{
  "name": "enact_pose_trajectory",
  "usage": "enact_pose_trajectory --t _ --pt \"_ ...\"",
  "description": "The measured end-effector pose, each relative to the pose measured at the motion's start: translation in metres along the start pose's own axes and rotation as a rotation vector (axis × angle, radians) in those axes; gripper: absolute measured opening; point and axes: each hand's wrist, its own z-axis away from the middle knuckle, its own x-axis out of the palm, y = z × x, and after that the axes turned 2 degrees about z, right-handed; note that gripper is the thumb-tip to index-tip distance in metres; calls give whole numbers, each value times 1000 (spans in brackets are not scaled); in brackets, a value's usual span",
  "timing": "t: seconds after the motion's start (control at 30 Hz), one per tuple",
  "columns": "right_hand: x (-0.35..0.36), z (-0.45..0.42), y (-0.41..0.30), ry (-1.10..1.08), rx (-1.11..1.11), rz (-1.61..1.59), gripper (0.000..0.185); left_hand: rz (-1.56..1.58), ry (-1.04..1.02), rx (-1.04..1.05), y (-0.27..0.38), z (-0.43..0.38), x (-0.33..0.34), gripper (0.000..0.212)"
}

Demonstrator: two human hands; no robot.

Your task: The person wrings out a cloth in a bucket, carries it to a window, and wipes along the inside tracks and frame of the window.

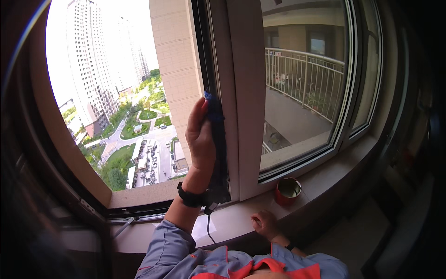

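Note:
My left hand (201,139) is raised to the dark side jamb of the open window frame (220,167). In its fingers is a blue cloth (215,108), pressed against the jamb; part of the cloth is in deep shade. A black band with a cable (208,223) is strapped around that wrist. Lower down, my right hand (266,225) rests at the front edge of the tiled windowsill (240,218), its fingers curled with nothing visible in them. Just beyond it stands a red can (287,191) without a lid, its inside pale.
The opened window sash (69,240) swings inward at the left, with a metal stay arm (123,226) near its base. A closed glazed window (303,94) on the right shows a balcony railing. Outside the opening, tall buildings (90,62) and greenery lie far below.

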Motion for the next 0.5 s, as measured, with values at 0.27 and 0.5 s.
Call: enact_pose_trajectory --t 0.27,0.5 --pt "-3 -3 -12 37 -19 2 12 -3 -185 301 52 -151 41 40" --pt "0 9 9 95 -38 62 11 -319 -128 347 -25 -81 16 46"
